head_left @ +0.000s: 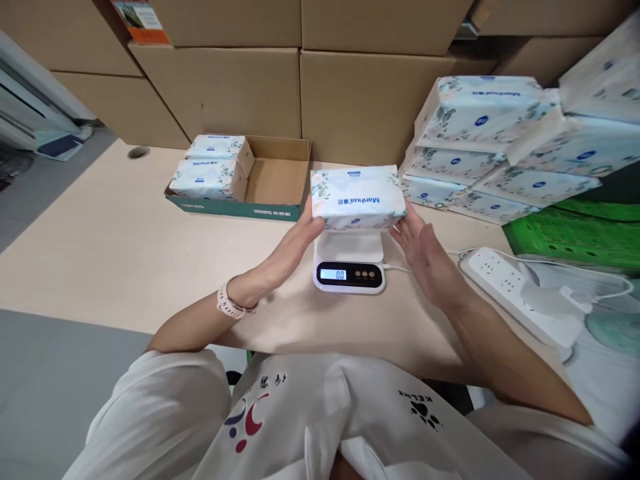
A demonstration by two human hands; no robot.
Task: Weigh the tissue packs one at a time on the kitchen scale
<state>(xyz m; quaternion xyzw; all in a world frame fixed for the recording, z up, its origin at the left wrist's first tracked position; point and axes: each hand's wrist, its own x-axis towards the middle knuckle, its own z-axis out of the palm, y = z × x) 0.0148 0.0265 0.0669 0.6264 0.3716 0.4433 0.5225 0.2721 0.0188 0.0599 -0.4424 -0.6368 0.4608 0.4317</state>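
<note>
Between my two hands is a pack of tissues, white and pale blue with leaf print, held over the back of a white digital scale. The scale's lit display reads 0.0. My left hand presses the pack's left end, and my right hand grips its right end. The pack hides the rear part of the scale's platform. A shallow green and brown cardboard tray stands to the left, with two similar tissue packs in its left half.
Several tissue packs are stacked at the back right. A white power strip with plugs and cables lies right of my right arm, near a green crate. Large cardboard boxes wall off the back of the wooden table.
</note>
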